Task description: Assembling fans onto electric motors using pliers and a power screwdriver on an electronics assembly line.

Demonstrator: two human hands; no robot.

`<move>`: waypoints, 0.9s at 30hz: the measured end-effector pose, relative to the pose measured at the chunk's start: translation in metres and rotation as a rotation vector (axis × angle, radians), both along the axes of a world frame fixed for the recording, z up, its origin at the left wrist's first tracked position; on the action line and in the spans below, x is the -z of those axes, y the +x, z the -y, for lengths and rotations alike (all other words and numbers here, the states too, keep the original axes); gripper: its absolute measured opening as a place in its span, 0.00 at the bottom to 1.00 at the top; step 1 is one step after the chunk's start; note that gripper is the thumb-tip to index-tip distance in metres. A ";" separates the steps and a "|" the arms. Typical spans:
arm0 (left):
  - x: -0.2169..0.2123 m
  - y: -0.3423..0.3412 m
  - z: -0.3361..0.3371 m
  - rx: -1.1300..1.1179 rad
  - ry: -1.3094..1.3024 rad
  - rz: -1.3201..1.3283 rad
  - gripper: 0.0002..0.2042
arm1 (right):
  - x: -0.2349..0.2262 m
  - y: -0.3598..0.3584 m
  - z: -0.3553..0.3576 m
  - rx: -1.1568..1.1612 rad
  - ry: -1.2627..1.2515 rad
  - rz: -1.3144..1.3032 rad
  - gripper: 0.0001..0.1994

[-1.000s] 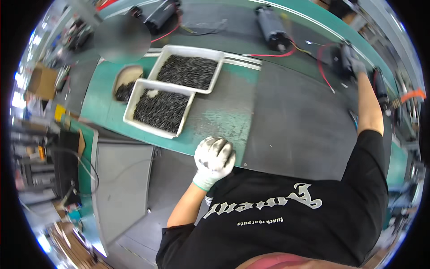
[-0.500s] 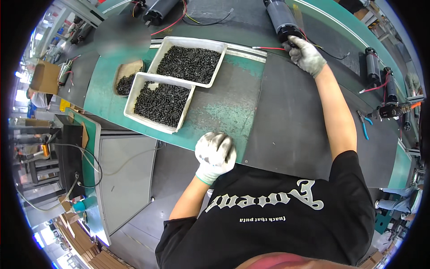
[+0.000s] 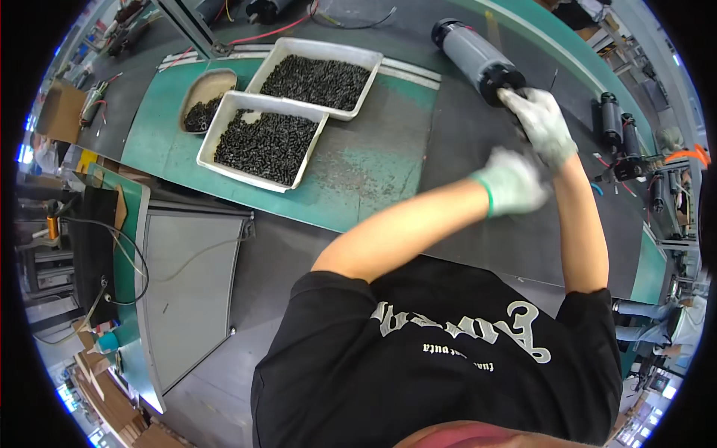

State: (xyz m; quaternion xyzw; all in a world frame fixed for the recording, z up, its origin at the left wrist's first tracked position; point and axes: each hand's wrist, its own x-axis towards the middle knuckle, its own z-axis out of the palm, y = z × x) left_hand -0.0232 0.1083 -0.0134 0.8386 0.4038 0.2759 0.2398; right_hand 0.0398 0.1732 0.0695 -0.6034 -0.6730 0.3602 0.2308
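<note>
A grey cylinder with a black end cap (image 3: pixel 472 54) lies on the dark belt (image 3: pixel 485 246) at the upper right. My right hand (image 3: pixel 544 123), in a white glove, grips its black near end. My left hand (image 3: pixel 512 181), also gloved, is blurred by motion and hovers just below and left of the right hand, over the belt. Nothing shows in it, and its fingers are too smeared to read.
Two white trays (image 3: pixel 321 43) (image 3: pixel 239 174) full of small black screws sit on a green mat (image 3: pixel 358 172) at upper left, with a tan bowl (image 3: pixel 196 88) of screws beside them. More black cylinders (image 3: pixel 609 119) lie at the right. A grey metal table (image 3: pixel 187 284) stands lower left.
My left hand left the near edge of the green mat and swung right, up to the right hand. My right hand drew the cylinder nearer along the belt.
</note>
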 end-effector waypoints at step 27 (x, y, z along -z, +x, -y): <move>0.002 -0.339 -0.095 -0.658 0.166 -0.572 0.11 | 0.047 0.218 0.077 1.010 1.226 -0.223 0.15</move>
